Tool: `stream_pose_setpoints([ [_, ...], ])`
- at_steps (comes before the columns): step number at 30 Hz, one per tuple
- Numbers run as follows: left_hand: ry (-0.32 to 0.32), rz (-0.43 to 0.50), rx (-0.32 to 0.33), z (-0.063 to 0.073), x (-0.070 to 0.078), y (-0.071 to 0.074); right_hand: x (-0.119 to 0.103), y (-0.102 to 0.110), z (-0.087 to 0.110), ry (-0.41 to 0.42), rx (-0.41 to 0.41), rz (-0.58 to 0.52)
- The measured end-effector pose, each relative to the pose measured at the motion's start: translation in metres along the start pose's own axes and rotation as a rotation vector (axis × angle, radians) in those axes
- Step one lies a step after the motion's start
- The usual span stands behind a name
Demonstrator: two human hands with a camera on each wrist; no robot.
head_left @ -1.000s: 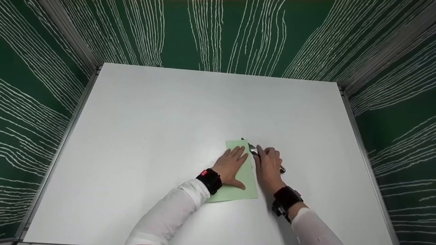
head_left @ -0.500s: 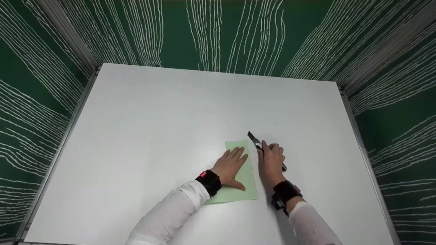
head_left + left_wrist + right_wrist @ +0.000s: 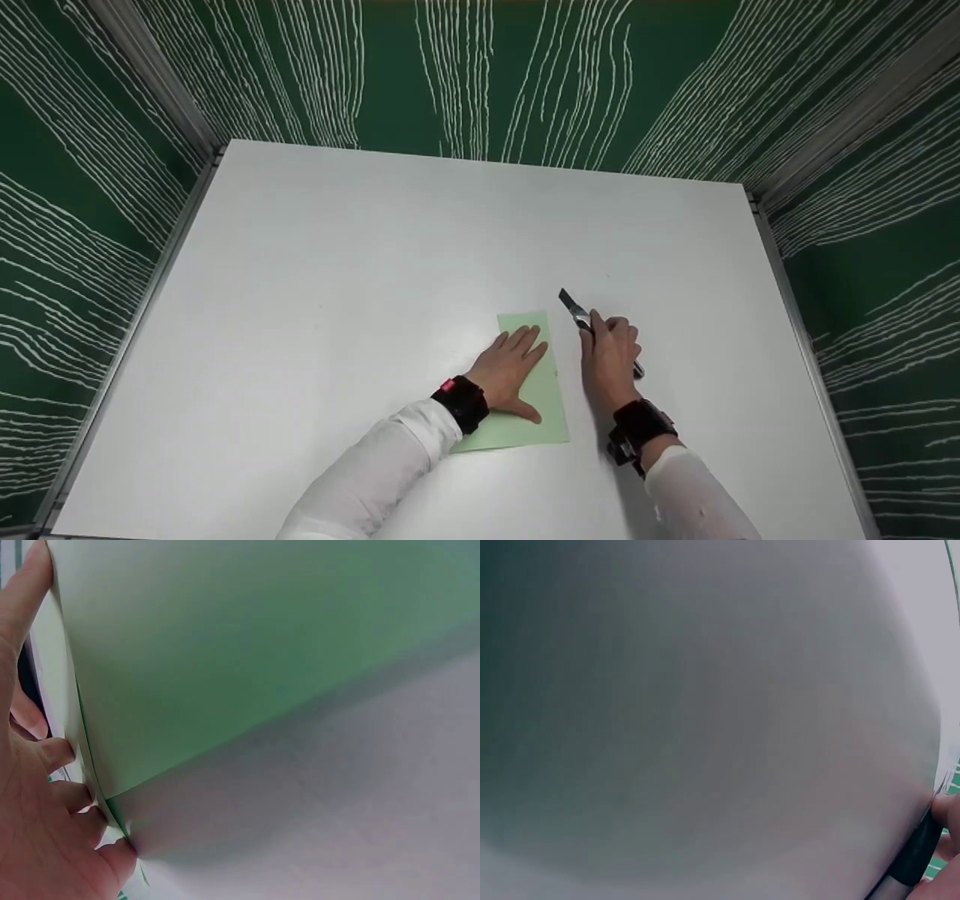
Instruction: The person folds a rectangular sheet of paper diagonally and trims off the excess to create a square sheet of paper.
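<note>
A light green sheet of paper [image 3: 551, 420] lies near the front of the white table. My left hand [image 3: 510, 371] rests flat on it, fingers spread and thumb pointing right. In the left wrist view the paper [image 3: 225, 667] spans the upper part, with the fingers along its left edge. To the right of the sheet, my right hand [image 3: 611, 356] grips a utility knife [image 3: 576, 311], its dark blade pointing up and left, apart from the paper. The right wrist view shows the knife's dark handle [image 3: 919, 847] under the fingers at the lower right corner.
The white table [image 3: 375, 240] has metal rails [image 3: 784, 292] along its sides. Green walls [image 3: 390, 75] with wavy white lines stand behind and at both sides. Black wrist cameras [image 3: 461, 403] sit on both wrists.
My right hand has moved right with the utility knife, away from the paper's right edge; the blade, earlier partly under the paper, now shows fully. The left hand stays in place.
</note>
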State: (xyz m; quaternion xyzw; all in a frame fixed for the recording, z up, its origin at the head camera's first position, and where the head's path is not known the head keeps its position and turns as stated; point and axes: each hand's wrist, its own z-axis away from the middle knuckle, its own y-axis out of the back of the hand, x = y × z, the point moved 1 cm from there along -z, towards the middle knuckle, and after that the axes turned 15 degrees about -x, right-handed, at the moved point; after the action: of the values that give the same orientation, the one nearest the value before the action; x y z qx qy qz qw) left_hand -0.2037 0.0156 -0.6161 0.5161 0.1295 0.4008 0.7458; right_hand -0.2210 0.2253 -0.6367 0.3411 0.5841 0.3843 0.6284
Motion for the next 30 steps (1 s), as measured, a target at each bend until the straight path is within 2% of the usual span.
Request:
stream_pose_setpoints([
  [6, -0.016, 0.016, -0.007, -0.001, -0.004, 0.0, 0.01, 0.007, -0.001, -0.063, 0.001, -0.022],
  [14, -0.068, 0.031, -0.008, -0.004, -0.014, 0.001, 0.032, 0.021, -0.003, -0.16, 0.004, -0.045],
  [19, -0.095, 0.067, 0.004, -0.005, -0.019, 0.004, 0.039, 0.027, -0.005, -0.179, 0.016, -0.029],
  [24, -0.091, 0.094, 0.039, -0.003, -0.018, 0.004, 0.043, 0.031, -0.004, -0.184, 0.024, -0.012],
  [30, -0.072, 0.06, 0.082, 0.0, -0.011, 0.003, 0.047, 0.033, -0.001, -0.148, 0.063, 0.016],
])
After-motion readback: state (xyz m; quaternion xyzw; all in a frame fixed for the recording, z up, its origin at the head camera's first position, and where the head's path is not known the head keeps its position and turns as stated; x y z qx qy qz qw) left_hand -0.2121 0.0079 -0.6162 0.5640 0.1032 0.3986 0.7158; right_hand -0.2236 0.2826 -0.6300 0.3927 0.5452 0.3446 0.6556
